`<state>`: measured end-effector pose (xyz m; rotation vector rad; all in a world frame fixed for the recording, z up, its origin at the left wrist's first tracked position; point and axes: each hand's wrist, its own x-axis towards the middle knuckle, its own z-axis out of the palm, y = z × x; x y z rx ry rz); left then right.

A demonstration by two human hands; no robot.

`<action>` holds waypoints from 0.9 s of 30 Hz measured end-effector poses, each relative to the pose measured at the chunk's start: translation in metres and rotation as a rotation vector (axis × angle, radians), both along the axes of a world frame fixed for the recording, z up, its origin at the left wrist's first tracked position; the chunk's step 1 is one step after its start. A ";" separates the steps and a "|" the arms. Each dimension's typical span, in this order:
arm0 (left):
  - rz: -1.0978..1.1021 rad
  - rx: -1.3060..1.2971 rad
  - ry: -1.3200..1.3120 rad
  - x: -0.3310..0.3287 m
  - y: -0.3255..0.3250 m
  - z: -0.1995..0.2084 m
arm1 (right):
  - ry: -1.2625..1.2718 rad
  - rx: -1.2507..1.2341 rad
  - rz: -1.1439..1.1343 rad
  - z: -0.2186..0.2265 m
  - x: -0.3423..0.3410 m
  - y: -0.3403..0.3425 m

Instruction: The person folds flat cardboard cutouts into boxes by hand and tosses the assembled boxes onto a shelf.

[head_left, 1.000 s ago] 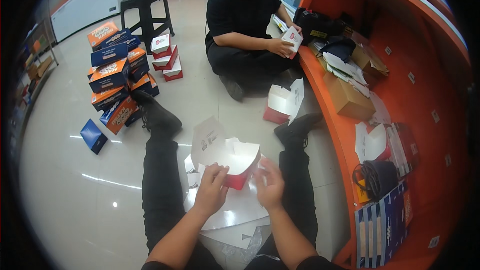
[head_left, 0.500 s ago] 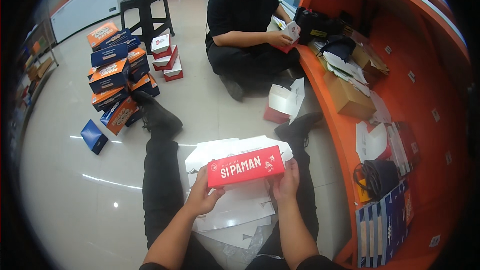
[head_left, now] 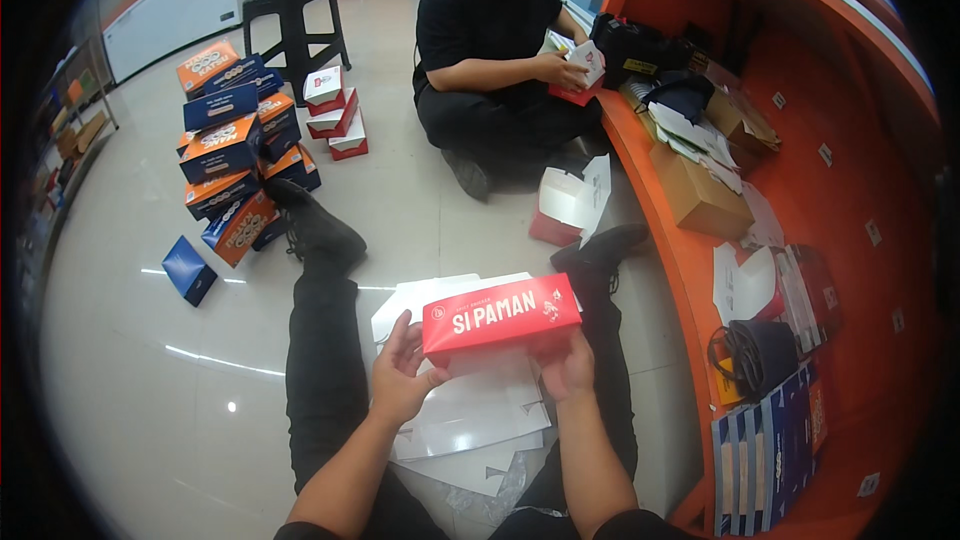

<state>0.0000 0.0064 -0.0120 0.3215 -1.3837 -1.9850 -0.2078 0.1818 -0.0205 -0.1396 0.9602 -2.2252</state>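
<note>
Head view: nearest, at 6 o'clock, crinkled film (head_left: 512,480) lies by loose white sheets (head_left: 465,430) — smooth and overlapping, so a light brush could probably slide or crease them. Over the sheets, also at 6 and nearer the middle, is the red box (head_left: 500,315), between two hands set apart at its ends. The right hand (head_left: 568,368) is clamped on the right end, its fingers partly hidden; the left hand (head_left: 400,375) is loosely parted, thumb by the lower corner, and I cannot tell how firmly it touches. With so uneven a hold, the box might tip toward 8 o'clock and drop; squeezed too hard, its card walls could buckle.

Farther, at 2 o'clock, an open box (head_left: 562,210) sits just beside the right shoe (head_left: 600,245), where a shifted foot could knock it. At 9, the left shoe (head_left: 325,232) is close to the orange-and-blue stack (head_left: 222,155) at 10 — its boxes sit askew, so a nudge could bring it down. At 12, a co-worker (head_left: 490,20) holds another box (head_left: 580,75).
</note>
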 end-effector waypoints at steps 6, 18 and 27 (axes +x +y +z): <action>0.169 -0.032 -0.052 -0.001 0.002 -0.006 | -0.184 0.089 0.050 -0.023 0.008 -0.009; 0.466 -0.755 -0.532 0.009 -0.017 0.001 | 0.307 0.247 -0.115 0.010 0.022 -0.014; 0.272 -1.191 -0.386 -0.002 -0.006 0.024 | 0.903 0.403 -0.053 0.020 0.047 -0.017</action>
